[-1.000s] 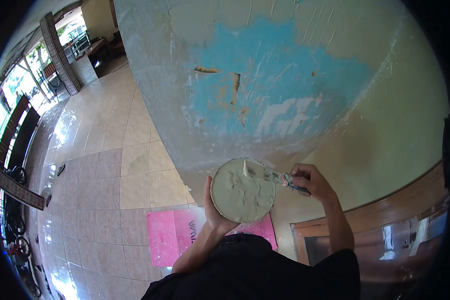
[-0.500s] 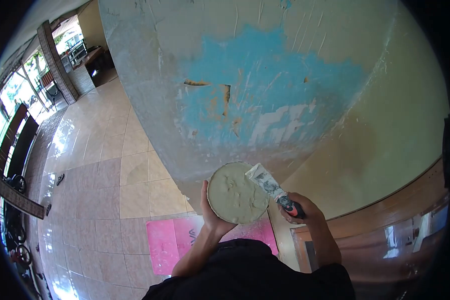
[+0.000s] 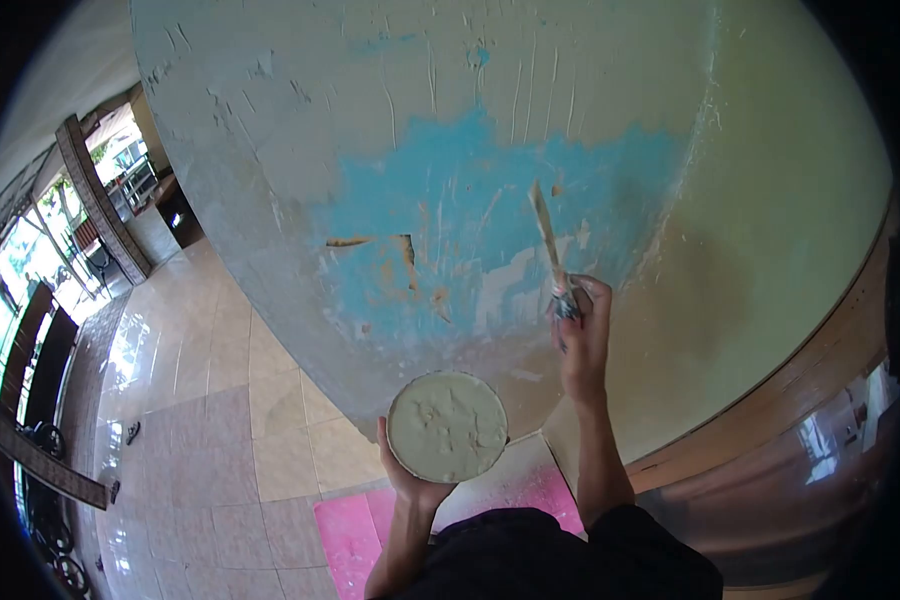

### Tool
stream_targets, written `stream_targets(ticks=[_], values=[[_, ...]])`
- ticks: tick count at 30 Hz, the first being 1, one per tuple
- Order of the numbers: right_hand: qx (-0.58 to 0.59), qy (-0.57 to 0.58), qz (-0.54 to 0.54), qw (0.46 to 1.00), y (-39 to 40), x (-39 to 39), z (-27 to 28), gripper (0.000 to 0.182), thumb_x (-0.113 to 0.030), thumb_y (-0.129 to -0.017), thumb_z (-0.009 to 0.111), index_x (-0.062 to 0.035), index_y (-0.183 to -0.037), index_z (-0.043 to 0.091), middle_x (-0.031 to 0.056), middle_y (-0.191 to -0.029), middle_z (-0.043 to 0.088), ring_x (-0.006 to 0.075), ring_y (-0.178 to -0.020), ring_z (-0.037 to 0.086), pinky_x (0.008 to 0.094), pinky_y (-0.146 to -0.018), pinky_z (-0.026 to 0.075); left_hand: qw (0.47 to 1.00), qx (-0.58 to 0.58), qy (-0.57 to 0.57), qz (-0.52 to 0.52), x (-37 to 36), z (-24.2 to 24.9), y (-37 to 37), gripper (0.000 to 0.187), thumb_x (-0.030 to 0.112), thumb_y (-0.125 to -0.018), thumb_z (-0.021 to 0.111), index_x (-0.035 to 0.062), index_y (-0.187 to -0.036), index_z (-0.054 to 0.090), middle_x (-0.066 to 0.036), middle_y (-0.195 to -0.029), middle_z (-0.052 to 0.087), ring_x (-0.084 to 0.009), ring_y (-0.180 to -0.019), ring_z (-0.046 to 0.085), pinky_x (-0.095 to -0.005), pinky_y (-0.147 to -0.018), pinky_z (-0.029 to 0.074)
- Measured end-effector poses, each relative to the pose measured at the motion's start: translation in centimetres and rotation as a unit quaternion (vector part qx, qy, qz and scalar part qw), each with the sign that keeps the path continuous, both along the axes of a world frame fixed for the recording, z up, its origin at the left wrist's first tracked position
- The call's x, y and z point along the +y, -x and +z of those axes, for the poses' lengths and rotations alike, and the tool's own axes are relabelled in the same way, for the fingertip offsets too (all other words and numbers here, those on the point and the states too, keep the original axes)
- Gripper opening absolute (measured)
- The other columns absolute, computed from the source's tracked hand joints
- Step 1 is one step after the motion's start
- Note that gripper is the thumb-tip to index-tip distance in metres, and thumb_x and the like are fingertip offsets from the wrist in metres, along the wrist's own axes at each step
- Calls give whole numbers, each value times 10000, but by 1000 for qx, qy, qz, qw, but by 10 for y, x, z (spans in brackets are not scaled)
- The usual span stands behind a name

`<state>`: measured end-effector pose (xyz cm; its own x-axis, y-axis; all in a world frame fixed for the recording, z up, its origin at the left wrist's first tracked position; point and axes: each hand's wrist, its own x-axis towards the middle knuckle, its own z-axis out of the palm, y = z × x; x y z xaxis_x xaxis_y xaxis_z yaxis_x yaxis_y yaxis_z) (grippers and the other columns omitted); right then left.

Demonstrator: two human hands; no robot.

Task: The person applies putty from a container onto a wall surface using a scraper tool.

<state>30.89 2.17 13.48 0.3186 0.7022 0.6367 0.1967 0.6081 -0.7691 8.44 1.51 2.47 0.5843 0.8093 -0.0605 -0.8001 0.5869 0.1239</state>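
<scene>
A round tub of pale greenish paste (image 3: pixel 447 427) rests in my left hand (image 3: pixel 415 482), whose fingers curve round its left side and underside. My right hand (image 3: pixel 585 335) is closed round the handle of a putty knife (image 3: pixel 547 235). The knife points up, seen nearly edge-on, with pale paste on its blade. It is in front of the wall's blue patch (image 3: pixel 450 190), close to a small brown chip (image 3: pixel 557 190). Further left on the patch are a dark crack and brown scraped spots. Whether the blade touches the wall I cannot tell.
A pink mat (image 3: pixel 350 540) lies on the tiled floor (image 3: pixel 200 420) below me. To the right is a brown wooden surface with a glossy reddish-brown part (image 3: pixel 770 500). Benches, a pillar (image 3: pixel 100 200) and parked motorbikes stand at the left.
My right hand has lifted the putty knife from the tub up to the blue patch and turned it edge-on. The view has shifted, so the wall appears lower and further left.
</scene>
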Motion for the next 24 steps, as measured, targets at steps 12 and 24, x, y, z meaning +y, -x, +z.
stream_targets(ticks=[12,24], values=[[-137,-221,-272,926,44,111,2,366,-24,-935,578,13,-1272,441,136,-1130,508,198,-980,539,307,-857,451,998,13,-40,41,-1,5,20,769,685,-866,437,173,-1438,392,-80,-1457,399,-329,-1326,382,-588,-1076,306],[-168,-189,-302,919,57,115,3,386,8,-889,628,6,-1252,498,167,-1088,521,315,-993,535,400,-815,455,998,49,-12,38,-3,7,21,763,698,-858,435,179,-1418,423,-70,-1436,427,-310,-1315,400,-564,-1068,326]])
